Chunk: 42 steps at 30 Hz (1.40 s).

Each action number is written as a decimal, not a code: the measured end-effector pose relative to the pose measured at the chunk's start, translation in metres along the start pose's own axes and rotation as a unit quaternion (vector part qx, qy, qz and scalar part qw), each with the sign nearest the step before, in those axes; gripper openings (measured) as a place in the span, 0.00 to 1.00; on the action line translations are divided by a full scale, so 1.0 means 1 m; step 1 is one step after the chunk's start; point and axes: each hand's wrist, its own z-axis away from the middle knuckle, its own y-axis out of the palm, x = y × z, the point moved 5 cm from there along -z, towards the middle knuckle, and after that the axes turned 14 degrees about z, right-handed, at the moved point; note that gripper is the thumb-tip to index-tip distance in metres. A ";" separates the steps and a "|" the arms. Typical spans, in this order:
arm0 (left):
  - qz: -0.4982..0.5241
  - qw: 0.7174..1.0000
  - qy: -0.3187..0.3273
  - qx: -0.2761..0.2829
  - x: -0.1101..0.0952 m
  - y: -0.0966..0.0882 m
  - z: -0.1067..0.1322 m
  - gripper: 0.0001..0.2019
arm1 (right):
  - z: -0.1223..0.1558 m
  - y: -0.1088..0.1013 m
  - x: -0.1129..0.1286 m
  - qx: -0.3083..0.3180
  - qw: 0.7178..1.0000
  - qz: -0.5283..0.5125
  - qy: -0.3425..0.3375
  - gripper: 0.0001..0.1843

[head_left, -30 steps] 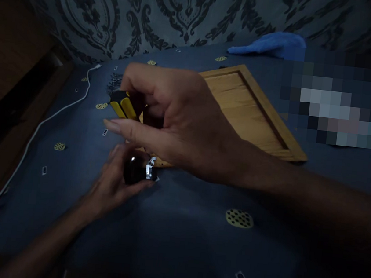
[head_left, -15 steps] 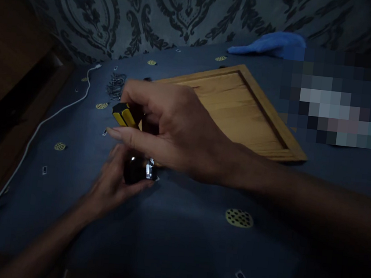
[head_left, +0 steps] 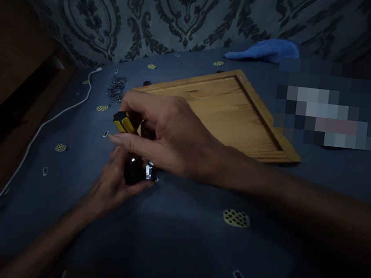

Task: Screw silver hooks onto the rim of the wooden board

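Nearest lies the dark blue cover (head_left: 178, 237), printed with yellow dotted patches and small white-edged labels. Over it, the left hand (head_left: 110, 182) is curled around a black piece (head_left: 134, 172), thumb along the lower side and fingers around the far side. The piece looks rounded and glossy, with a small bright highlight on top; at its right end sits a shiny silver metal fitting (head_left: 149, 172) with angled faces. Its upper edge is partly hidden under the right hand, and the dim light blurs its finer details.

Just above and beyond it, the right hand (head_left: 173, 133) is clamped on a tool handle (head_left: 123, 122) between bent fingers and thumb. The handle is black with bright yellow strips running lengthwise, its flat, faceted black end pointing up and left. The tool's working end is hidden, so whether it touches the metal cannot be told.

Behind the right hand lies a wooden board (head_left: 221, 116), honey-brown and grained, with a raised frame around a recessed middle. To its left is a small heap of thin metal hardware (head_left: 116, 89); farther left runs a white cable (head_left: 35, 134). At the back, a blue cloth (head_left: 267, 50) rests near the patterned wall (head_left: 172, 13).
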 end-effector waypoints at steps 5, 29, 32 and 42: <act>-0.003 1.000 -0.009 0.008 0.001 0.000 -0.002 0.23 | -0.002 0.002 0.003 0.060 0.997 -0.039 -0.008 0.12; 0.020 0.999 0.034 0.018 0.009 0.005 -0.005 0.32 | 0.011 0.011 -0.016 -0.003 0.986 -0.133 0.102 0.17; 0.025 0.999 0.032 0.030 0.008 0.005 -0.005 0.32 | 0.014 0.013 -0.019 -0.003 0.984 -0.142 0.108 0.17; 0.026 0.998 0.034 0.041 0.006 0.007 -0.006 0.31 | 0.026 0.013 -0.021 0.021 0.984 -0.134 0.115 0.19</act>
